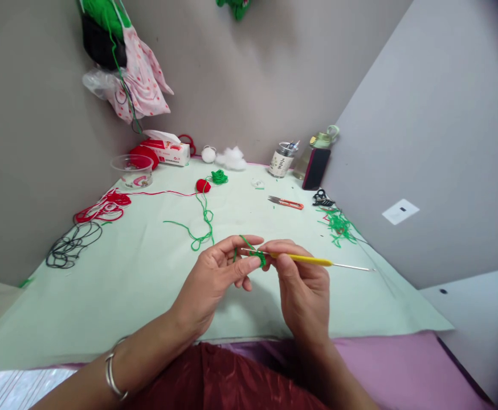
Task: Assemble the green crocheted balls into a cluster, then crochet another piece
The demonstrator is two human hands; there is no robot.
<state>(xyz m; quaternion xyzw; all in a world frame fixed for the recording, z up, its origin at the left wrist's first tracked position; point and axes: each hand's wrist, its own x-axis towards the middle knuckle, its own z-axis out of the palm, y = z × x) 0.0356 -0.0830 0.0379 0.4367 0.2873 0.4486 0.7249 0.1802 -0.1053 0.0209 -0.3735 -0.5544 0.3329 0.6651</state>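
Note:
Between thumb and fingers, my left hand (223, 267) pinches a small green crochet piece (258, 259). Green yarn (208, 219) runs from that hand back over the table toward a small red ball. My right hand (302, 279) grips a double-ended crochet hook (304, 259) by its yellow handle. The hook's left metal tip meets the green piece, and its other tip points right over the table. Fingers cover part of the green piece, so its full shape is hidden.
Orange thread snips (294, 204), green yarn scraps (339, 226) and a phone (316, 169) are on the right. A plastic tub (134, 171), tissue pack (170, 152), red yarn (107, 206) and dark cord (73, 245) lie left. A red crocheted ball (203, 185) sits mid-table.

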